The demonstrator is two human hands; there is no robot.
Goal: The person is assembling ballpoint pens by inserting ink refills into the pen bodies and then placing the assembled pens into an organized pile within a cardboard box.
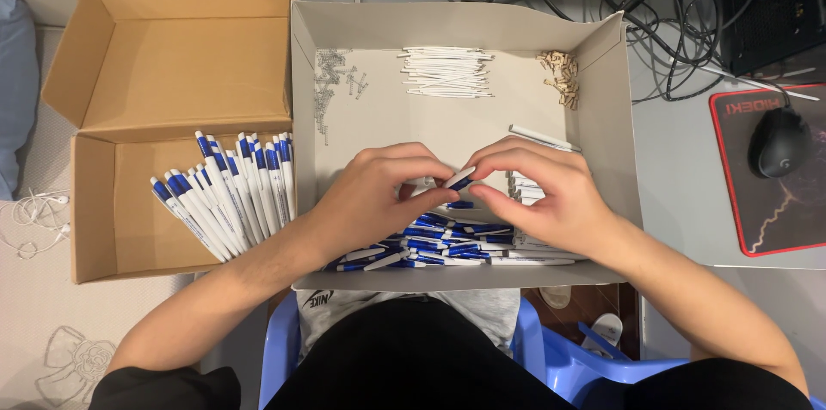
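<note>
Both hands meet over a shallow white cardboard tray (602, 100). My left hand (379, 195) and my right hand (542, 191) pinch the same small white and blue pen part (459, 178) between their fingertips. Under the hands lies a heap of blue and white pen pieces (447, 246). Further back in the tray sit a row of thin white refill tubes (446, 72), a scatter of small metal springs (331, 79) and a little pile of tan plastic bits (561, 74). One white pen barrel (542, 137) lies just beyond my right hand.
A brown cardboard box (163, 57) stands to the left, with several finished blue and white pens (228, 195) in its near part. A black mouse (779, 141) on a red-edged pad and tangled cables lie to the right. White earphones (39, 216) lie far left.
</note>
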